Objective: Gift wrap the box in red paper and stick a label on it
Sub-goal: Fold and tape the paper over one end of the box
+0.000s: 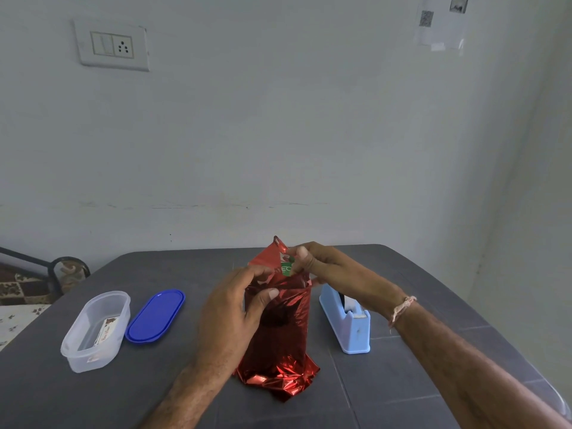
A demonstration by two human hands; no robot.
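Left hand (235,308) grips the red paper (284,360), right hand (322,264) pinches its top

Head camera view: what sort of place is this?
Likely a room in a home: a wall switch-and-socket plate, a dark table holding a plastic food container, and patterned fabric, perhaps bedding, at the left edge.

Perhaps "EC" on the box (286,269)

A blue lid (155,316) lies beside a clear tub (89,360).
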